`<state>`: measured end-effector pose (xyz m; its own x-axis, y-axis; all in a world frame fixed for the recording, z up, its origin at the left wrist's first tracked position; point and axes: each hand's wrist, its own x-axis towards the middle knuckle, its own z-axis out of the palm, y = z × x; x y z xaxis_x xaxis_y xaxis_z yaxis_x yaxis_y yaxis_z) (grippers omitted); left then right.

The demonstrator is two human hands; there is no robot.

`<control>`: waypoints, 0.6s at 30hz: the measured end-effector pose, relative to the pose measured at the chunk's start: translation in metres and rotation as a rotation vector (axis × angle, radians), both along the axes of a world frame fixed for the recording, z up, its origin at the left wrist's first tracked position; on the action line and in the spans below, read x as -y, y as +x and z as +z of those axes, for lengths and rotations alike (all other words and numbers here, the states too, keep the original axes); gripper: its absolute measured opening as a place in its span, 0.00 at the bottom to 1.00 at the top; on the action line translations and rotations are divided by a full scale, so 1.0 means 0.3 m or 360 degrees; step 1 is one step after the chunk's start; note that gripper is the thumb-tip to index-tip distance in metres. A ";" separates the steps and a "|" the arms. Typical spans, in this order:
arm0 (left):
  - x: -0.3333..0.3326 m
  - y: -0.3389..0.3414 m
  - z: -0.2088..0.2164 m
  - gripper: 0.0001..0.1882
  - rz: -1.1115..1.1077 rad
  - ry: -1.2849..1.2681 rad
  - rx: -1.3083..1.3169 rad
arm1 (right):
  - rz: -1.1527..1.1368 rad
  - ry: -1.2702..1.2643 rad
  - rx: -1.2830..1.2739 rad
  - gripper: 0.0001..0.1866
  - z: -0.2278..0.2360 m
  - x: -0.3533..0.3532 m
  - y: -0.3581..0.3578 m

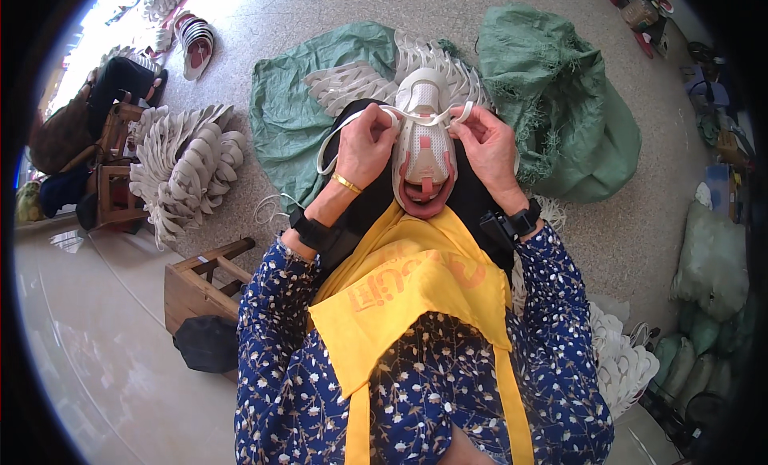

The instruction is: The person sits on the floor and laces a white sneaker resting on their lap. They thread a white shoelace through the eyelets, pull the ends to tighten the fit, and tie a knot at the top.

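Note:
A white mesh sneaker [426,141] with pink panels lies over my lap, its pink-lined opening toward me. A white shoelace [424,119] runs across its upper part. My left hand [366,147] is closed at the shoe's left side, thumb and fingers pinching the lace, and a loop of it hangs out to the left. At the right side, my right hand [485,149] pinches the lace too, with a short piece standing up above the fingertips. The shoe rests on black cloth and touches the top of my yellow apron [408,273].
Rows of white shoe parts [352,87] lie on a green woven sheet [280,105] ahead. A green sack [560,105] stands at the right. More stacked shoe parts [188,169] sit left, near a wooden stool [200,281]. Stuffed bags [712,261] line the far right.

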<state>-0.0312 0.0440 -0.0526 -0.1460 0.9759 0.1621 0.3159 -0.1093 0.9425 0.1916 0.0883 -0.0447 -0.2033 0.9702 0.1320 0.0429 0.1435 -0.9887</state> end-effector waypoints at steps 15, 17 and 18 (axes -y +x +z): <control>-0.015 0.009 0.018 0.04 -0.0130 -0.0188 0.0819 | 0.0077 0.0070 0.0295 0.07 0.010 -0.016 -0.007; -0.016 0.011 0.020 0.04 -0.0129 -0.0192 0.0850 | 0.0062 0.0086 0.0308 0.07 0.008 -0.012 -0.007; -0.015 0.012 0.018 0.04 -0.0128 -0.0191 0.0841 | 0.0059 0.0086 0.0296 0.06 0.004 -0.013 -0.007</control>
